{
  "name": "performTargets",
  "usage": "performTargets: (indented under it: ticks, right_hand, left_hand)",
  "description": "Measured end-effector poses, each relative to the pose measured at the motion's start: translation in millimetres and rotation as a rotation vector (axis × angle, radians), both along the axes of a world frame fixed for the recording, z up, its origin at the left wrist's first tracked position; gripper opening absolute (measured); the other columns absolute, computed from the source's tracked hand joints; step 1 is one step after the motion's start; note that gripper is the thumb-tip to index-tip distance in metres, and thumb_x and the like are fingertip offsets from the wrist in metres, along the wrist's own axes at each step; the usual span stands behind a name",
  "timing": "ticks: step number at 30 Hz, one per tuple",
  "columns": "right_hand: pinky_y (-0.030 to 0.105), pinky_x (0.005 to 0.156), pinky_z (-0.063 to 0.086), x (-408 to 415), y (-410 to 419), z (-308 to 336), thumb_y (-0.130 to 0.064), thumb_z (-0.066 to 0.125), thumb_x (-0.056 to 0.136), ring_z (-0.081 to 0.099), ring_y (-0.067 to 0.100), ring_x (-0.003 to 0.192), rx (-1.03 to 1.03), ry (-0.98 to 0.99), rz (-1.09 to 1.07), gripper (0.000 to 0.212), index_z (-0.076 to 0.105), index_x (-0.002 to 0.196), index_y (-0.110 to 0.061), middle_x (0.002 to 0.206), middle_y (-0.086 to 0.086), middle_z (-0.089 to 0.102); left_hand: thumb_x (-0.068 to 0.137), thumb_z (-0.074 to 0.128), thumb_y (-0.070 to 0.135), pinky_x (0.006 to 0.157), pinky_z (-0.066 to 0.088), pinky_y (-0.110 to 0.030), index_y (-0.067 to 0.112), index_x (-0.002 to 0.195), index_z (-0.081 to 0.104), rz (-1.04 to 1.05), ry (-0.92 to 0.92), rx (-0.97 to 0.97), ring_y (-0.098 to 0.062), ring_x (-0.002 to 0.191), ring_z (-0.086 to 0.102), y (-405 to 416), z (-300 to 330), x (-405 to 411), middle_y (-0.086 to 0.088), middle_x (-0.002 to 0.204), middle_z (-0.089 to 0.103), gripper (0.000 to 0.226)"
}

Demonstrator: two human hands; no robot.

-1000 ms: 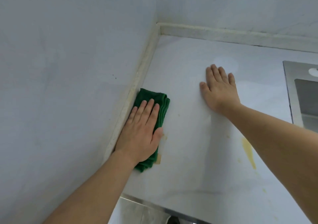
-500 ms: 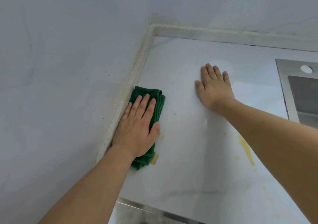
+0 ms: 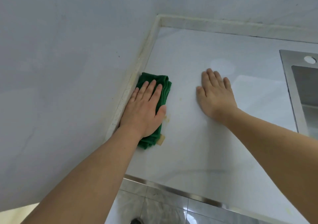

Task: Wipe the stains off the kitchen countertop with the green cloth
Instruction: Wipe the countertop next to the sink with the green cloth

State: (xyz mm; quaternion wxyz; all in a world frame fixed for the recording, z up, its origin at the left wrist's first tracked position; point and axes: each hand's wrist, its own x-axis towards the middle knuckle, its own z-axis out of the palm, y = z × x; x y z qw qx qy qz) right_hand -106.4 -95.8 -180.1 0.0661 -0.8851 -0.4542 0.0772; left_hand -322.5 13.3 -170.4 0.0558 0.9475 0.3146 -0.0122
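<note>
The folded green cloth [image 3: 155, 80] lies on the white countertop [image 3: 189, 48], tight against the raised edge by the left wall. My left hand [image 3: 145, 107] presses flat on it, fingers pointing away from me and covering its middle. A tan label [image 3: 160, 140] sticks out at the cloth's near end. Small yellowish stains [image 3: 167, 118] sit just right of my left thumb, and a fainter stain [image 3: 179, 98] lies a little farther on. My right hand [image 3: 215, 93] rests flat and empty on the counter, to the right of the cloth.
A steel sink [image 3: 289, 79] is set into the counter at the right. A raised stone strip [image 3: 223, 25] runs along the back and left walls. The counter's metal front edge [image 3: 172, 187] is near me, with the tiled floor [image 3: 163, 206] below.
The view has tilted, so more of the front edge and floor shows. My left hand stays on the cloth by the wall. The yellow streak beside my right forearm is no longer visible.
</note>
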Motion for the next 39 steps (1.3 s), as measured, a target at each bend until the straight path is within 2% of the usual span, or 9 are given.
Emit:
performTargets:
  ticks: [5,9,13,22,27,30,33,39]
  right_hand:
    - [0.041,0.12,-0.004,-2,-3,1,-0.038,0.015,0.1,-0.004,0.018,0.149,-0.012,-0.004,0.004,0.061,0.004,0.155,-0.014,0.163,0.003,-0.001]
    - [0.043,0.12,-0.002,-2,-1,3,-0.037,0.017,0.1,-0.002,0.02,0.149,-0.013,-0.004,0.01,0.061,0.006,0.155,-0.013,0.163,0.004,0.001]
    - [0.044,0.12,-0.002,-6,-3,4,-0.037,0.016,0.1,-0.002,0.021,0.149,-0.012,-0.002,0.007,0.061,0.007,0.155,-0.012,0.163,0.006,0.002]
    - [0.043,0.12,-0.004,-3,-2,-1,-0.037,0.014,0.1,-0.005,0.02,0.149,-0.014,-0.013,0.008,0.062,0.003,0.155,-0.012,0.163,0.004,-0.002]
    - [0.042,0.12,-0.005,-1,-1,-5,-0.038,0.013,0.1,-0.006,0.019,0.149,-0.005,-0.017,0.005,0.062,0.001,0.155,-0.013,0.163,0.003,-0.003]
    - [0.043,0.12,-0.004,0,-1,-5,-0.038,0.013,0.1,-0.005,0.02,0.149,0.004,-0.02,0.013,0.062,0.002,0.155,-0.012,0.163,0.004,-0.002]
    - [0.043,0.12,-0.004,0,-4,-3,-0.038,0.013,0.1,-0.005,0.02,0.149,0.003,-0.015,0.019,0.062,0.003,0.155,-0.012,0.163,0.004,-0.001]
    - [0.044,0.12,-0.004,-4,-5,4,-0.039,0.012,0.099,-0.006,0.02,0.149,-0.015,0.015,0.023,0.063,0.002,0.155,-0.012,0.163,0.005,-0.002]
  left_hand:
    - [0.098,0.012,0.05,0.124,-0.004,-0.038,0.018,0.159,-0.002,-0.009,0.012,-0.014,-0.017,0.152,-0.009,-8,2,-8,-0.002,0.166,-0.007,0.07]
    - [0.092,-0.001,0.054,0.124,-0.005,-0.04,0.017,0.158,-0.006,0.004,0.042,-0.027,-0.017,0.152,-0.013,-44,4,-50,-0.002,0.165,-0.012,0.076]
    - [0.093,0.0,0.053,0.124,-0.005,-0.04,0.017,0.158,-0.009,0.009,0.067,-0.044,-0.017,0.151,-0.017,-59,6,-70,-0.002,0.165,-0.015,0.074]
    - [0.092,0.001,0.053,0.124,-0.004,-0.04,0.017,0.158,-0.007,0.014,0.082,-0.008,-0.018,0.152,-0.013,-18,5,-17,-0.003,0.166,-0.012,0.076]
    - [0.099,0.015,0.048,0.124,-0.003,-0.04,0.017,0.158,-0.004,0.025,0.08,0.006,-0.019,0.152,-0.009,18,3,29,-0.003,0.166,-0.008,0.069]
    - [0.102,0.016,0.047,0.124,-0.002,-0.039,0.016,0.158,-0.002,0.019,0.081,0.019,-0.019,0.153,-0.007,31,2,43,-0.003,0.166,-0.006,0.067]
    - [0.101,0.014,0.047,0.124,-0.002,-0.041,0.014,0.158,-0.002,0.034,0.069,0.009,-0.021,0.153,-0.007,10,2,30,-0.006,0.166,-0.006,0.068]
    - [0.098,0.006,0.051,0.124,-0.001,-0.044,0.015,0.158,-0.005,0.038,0.042,-0.091,-0.02,0.152,-0.015,-87,5,-48,-0.005,0.165,-0.011,0.071]
